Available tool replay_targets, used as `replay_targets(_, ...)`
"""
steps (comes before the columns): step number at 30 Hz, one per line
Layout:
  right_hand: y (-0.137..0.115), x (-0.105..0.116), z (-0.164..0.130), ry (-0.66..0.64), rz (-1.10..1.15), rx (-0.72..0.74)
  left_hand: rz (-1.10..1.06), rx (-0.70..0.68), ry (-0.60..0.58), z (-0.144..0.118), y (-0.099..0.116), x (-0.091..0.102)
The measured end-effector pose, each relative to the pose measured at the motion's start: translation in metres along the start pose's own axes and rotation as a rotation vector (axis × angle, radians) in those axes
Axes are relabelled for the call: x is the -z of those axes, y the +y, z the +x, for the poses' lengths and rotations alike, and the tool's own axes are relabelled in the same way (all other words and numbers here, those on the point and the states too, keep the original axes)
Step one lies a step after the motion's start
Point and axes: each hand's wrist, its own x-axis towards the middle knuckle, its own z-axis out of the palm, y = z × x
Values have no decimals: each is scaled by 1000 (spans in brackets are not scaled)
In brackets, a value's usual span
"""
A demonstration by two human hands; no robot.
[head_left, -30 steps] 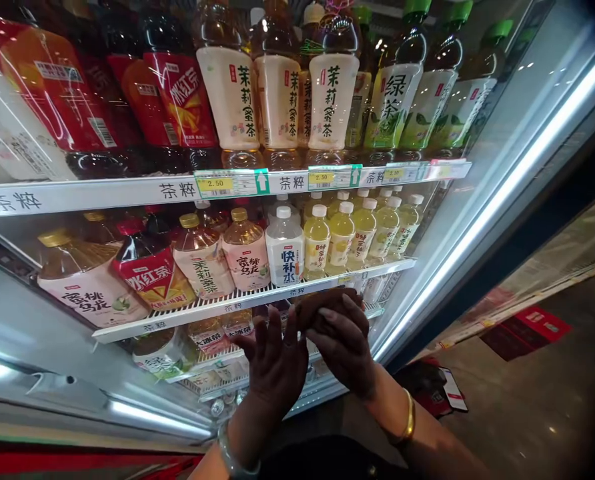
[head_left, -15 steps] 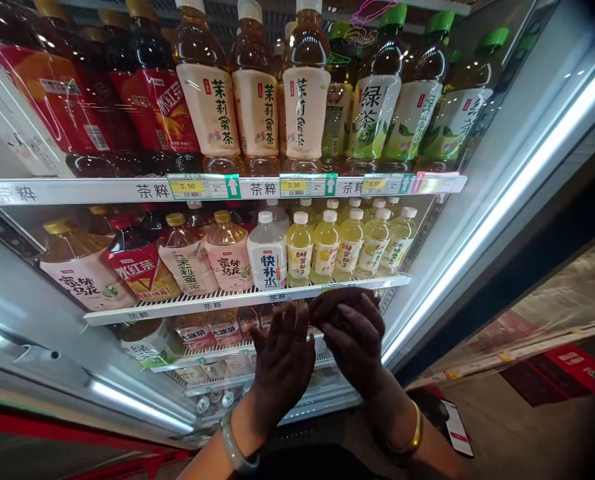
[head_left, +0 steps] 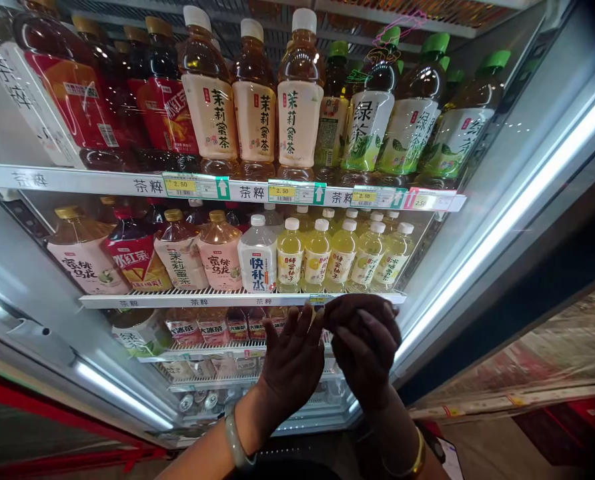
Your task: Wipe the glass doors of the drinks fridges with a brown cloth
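The lit drinks cooler [head_left: 530, 143] fills most of the view, so any movement in front of it would best be small and slow, with elbows low; its middle shelf [head_left: 232, 301] has a projecting front edge just beyond the fingertips, worth minding for knuckles, as is the row of yellow bottles [head_left: 317, 263] standing upright on it. The left hand [head_left: 295, 360] is raised with its fingers spread, probably best placed as a light steadying support rather than a second grip. The right hand [head_left: 365, 363] is curled around a dark brown item [head_left: 356, 307], whose nature I cannot tell; it sits at the top of that hand, near the left fingertips, though whether they touch it is unclear. A soft, even hold would seem safest, with the gold bracelet [head_left: 418, 453] and the pale bangle [head_left: 237, 437] well clear of the cooler's edges
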Motion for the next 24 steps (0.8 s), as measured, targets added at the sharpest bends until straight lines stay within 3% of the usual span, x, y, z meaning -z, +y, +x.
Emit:
replay_targets(4,27,17,3,66,-73,-14,2,-9,-4,1,8,-7)
replay_targets(9,15,15,-28,27,-27,-103,-41,-43,-5,4,22,-18)
replay_targets(12,18,14,-20,14,-3,-52,-55,-51,-11,14,29,-20)
replay_targets(16,58,36,-1,48,-110,-3,-38,-61,-1,26,36,-21)
replay_targets(19,82,57,-13,79,-208,-93,-38,-72,-12,25,42,-26)
replay_targets(22,75,58,-38,60,-227,-205,-50,-95,-29,20,49,-33)
replay_targets(24,59,49,-47,40,-181,-193,-68,-121,-38,18,52,-37)
